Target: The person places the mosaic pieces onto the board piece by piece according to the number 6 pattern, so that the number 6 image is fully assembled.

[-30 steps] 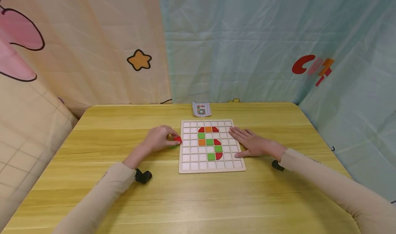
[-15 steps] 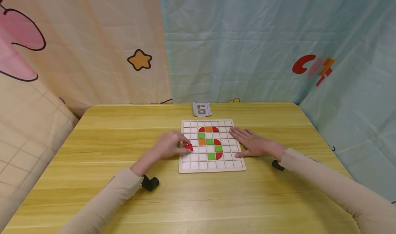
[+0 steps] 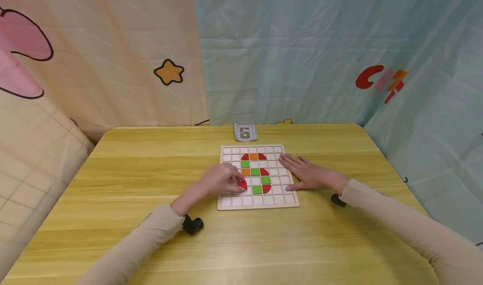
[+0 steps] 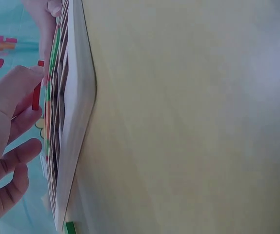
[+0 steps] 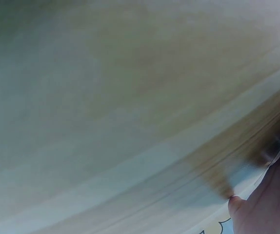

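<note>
Thumb and index finger of my left hand [image 3: 219,179] pinch a red tile [image 3: 242,185] over the lower left of the gridded board [image 3: 258,208]. In the left wrist view the red tile [image 4: 36,97] stands on edge between the fingertips, close above the board, while the other fingers are spread. Red quarter-round tiles [image 3: 266,189], green squares [image 3: 257,189] and orange squares [image 3: 253,156] fill cells of the board in a curving figure. My right hand [image 3: 307,174] lies flat with its straight fingers on the board's right edge.
A small printed card [image 3: 245,132] showing a coloured figure on a grid lies behind the board. The left wrist view shows a green piece [image 4: 70,227] on the table by the board's edge. Patterned curtains [image 3: 302,67] close off the table's back.
My left hand has carried the red tile from beside the board's left edge rightward and nearer to me, over the lower cells. The right hand has stayed in place.
</note>
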Motion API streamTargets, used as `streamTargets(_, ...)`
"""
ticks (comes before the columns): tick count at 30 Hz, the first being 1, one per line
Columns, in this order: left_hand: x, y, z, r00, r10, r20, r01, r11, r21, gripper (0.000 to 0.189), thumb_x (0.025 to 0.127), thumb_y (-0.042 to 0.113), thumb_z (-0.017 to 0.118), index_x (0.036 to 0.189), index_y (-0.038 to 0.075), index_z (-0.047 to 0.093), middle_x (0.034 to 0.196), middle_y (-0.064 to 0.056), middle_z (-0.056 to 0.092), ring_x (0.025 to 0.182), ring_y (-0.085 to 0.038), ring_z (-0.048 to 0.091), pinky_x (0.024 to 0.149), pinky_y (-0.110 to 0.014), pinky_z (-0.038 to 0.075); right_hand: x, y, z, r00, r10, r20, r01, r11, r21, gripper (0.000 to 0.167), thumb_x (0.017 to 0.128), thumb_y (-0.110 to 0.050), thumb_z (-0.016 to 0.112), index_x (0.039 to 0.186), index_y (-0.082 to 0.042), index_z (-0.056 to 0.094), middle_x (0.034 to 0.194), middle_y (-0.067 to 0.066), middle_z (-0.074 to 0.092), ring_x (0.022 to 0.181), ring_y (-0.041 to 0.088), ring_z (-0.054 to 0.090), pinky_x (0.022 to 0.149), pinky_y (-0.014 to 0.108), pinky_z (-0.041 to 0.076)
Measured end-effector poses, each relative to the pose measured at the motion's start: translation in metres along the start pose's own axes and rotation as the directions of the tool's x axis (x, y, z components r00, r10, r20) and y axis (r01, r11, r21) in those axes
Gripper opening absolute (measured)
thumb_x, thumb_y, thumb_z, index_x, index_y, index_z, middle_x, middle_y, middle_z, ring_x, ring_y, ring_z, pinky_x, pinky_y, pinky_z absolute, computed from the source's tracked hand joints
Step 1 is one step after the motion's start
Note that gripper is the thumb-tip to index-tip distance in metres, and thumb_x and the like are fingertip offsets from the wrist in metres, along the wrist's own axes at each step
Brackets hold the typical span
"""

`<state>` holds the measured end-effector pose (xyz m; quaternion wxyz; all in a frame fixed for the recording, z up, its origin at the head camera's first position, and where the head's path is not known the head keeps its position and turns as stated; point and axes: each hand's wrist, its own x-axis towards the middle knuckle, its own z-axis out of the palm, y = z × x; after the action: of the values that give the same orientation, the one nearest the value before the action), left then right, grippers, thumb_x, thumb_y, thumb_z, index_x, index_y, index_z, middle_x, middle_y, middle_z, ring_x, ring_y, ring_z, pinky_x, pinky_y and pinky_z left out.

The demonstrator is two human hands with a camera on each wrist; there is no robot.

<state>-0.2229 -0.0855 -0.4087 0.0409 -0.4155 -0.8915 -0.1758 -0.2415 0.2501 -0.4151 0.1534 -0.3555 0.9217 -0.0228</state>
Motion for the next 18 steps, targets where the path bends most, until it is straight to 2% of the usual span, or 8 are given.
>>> streamTargets(7, 0.0067, 0.0068, 0.0038, 0.999, -0.002, 0.036, 0.002, 1.0, -0.004, 0.024, 0.08, 0.041, 0.076, 0.093, 0.021, 0.077, 0.09, 0.008, 0.07, 0.074, -0.006, 0.051, 0.059, -0.017, 0.038, -0.0012, -0.0024, -0.0025, 1.0, 0.003, 0.0, -0.003, 1.0, 0.003, 0.096, 0.091, -0.064, 0.045, 0.155, -0.008, 0.002, 0.163, 0.011, -0.004, 0.15, 0.03, -0.001, 0.117, 0.057, 0.009)
streamTargets(12, 0.008, 0.0067, 0.0066, 0.998, 0.001, 0.06, -0.001, 1.0, 0.001, 0.025, 0.081, 0.041, 0.075, 0.095, 0.02, 0.077, 0.093, 0.007, 0.071, 0.079, -0.007, 0.055, 0.062, -0.018, 0.041, -0.0019, -0.0039, -0.0028, 1.0, -0.006, -0.009, 0.006, 1.0, 0.008, 0.095, 0.091, -0.062, 0.046, 0.155, -0.006, 0.004, 0.163, 0.012, -0.002, 0.15, 0.031, 0.001, 0.117, 0.058, 0.01)
streamTargets(18, 0.0077, 0.0057, 0.0087, 0.997, 0.02, 0.074, -0.019, 1.0, -0.018, 0.025, 0.082, 0.04, 0.074, 0.096, 0.02, 0.077, 0.092, 0.008, 0.069, 0.076, -0.006, 0.052, 0.06, -0.017, 0.039, -0.0018, -0.0037, -0.0023, 1.0, -0.005, -0.008, 0.005, 1.0, 0.012, 0.094, 0.092, -0.061, 0.047, 0.155, -0.006, 0.004, 0.163, 0.012, -0.002, 0.15, 0.032, 0.001, 0.117, 0.058, 0.009)
